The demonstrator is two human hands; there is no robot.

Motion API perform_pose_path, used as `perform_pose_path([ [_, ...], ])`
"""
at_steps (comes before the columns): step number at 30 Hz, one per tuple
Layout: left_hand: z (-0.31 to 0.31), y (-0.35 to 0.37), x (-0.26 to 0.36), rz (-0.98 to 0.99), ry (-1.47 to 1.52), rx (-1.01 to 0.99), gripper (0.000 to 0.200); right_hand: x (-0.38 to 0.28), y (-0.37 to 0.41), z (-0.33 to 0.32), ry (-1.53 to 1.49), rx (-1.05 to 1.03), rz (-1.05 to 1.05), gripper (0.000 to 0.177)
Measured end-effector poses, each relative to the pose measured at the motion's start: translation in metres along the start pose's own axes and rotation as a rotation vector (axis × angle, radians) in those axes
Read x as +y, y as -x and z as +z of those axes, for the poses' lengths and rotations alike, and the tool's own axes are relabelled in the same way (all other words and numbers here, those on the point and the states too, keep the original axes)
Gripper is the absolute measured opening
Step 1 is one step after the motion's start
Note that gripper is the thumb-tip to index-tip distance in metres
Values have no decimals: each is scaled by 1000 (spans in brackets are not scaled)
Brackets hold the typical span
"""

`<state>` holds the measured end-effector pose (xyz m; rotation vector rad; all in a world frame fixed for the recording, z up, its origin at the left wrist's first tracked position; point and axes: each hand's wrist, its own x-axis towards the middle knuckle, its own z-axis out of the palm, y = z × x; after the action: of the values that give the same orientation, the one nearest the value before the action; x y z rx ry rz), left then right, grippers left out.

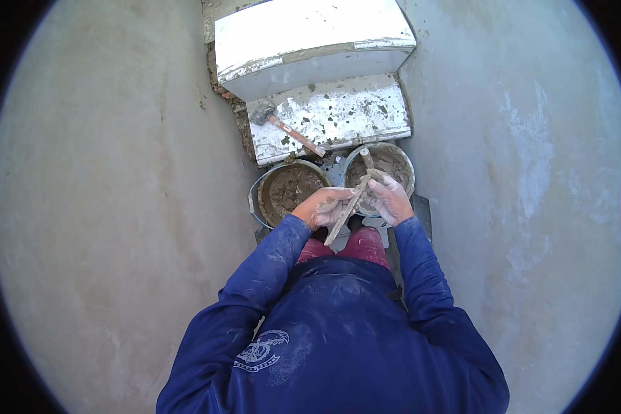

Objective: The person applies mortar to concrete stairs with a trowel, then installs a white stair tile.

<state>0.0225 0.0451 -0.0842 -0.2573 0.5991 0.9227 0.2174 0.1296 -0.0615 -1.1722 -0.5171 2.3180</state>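
Note:
A long, thin strip smeared with grey mortar (pixel 346 219) slants between my hands, seen nearly edge-on. My left hand (pixel 323 206) is closed on its left side, fingers on the strip. At its upper end, the fingers of my right hand (pixel 391 199) grip it, dusted with pale mortar. Both hands are over the near rims of two buckets. Beneath my right hand stands a bucket of grey mortar (pixel 397 165), with a round handle (pixel 366 158) sticking up from it. To the left is a bucket of wetter brown mix (pixel 293 188).
A mallet with a wooden handle (pixel 297 134) lies on the mortar-spattered lower step (pixel 352 114). Above it rises a white-topped upper step (pixel 310 31). Plastered walls (pixel 138 207) flank the steps on both sides.

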Motion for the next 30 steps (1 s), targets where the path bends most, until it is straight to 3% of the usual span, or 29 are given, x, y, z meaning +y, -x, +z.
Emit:
perform_pose_path([
  [6, 20, 5, 27, -111, 102, -145, 35, -7, -21, -16, -76, -157, -101, 25],
  [9, 52, 13, 48, -8, 98, -279, 47, -38, -31, 11, -101, -192, -251, 23],
  [10, 43, 4, 59, -71, 141, -442, 55, -51, -38, 21, -103, -196, -302, 22],
  [12, 31, 10, 75, 113, -58, -205, 58, -80, -60, 40, -124, 18, -408, 17],
  [13, 21, 10, 81, 177, -120, -6, 56, -92, -78, 36, -78, -6, -465, 19],
  [15, 3, 11, 96, 331, -546, 425, 52, -110, -123, 40, -5, 110, -566, 21],
  [16, -5, 8, 107, 399, -693, 534, 42, -116, -145, 45, 10, 101, -585, 21],
  [18, -39, -6, 138, 708, -1161, 725, 33, -129, -192, 56, 35, 81, -629, 22],
  [20, -50, -16, 179, 1164, -1577, 925, 27, -133, -236, 63, 50, 65, -635, 22],
  [24, -34, -27, 270, 1394, -1941, 1049, 30, -133, -289, 73, 51, 46, -632, 22],
  [30, -25, -51, 326, 1564, -2221, 1000, 34, -132, -322, 67, 22, -35, -609, 24],
])
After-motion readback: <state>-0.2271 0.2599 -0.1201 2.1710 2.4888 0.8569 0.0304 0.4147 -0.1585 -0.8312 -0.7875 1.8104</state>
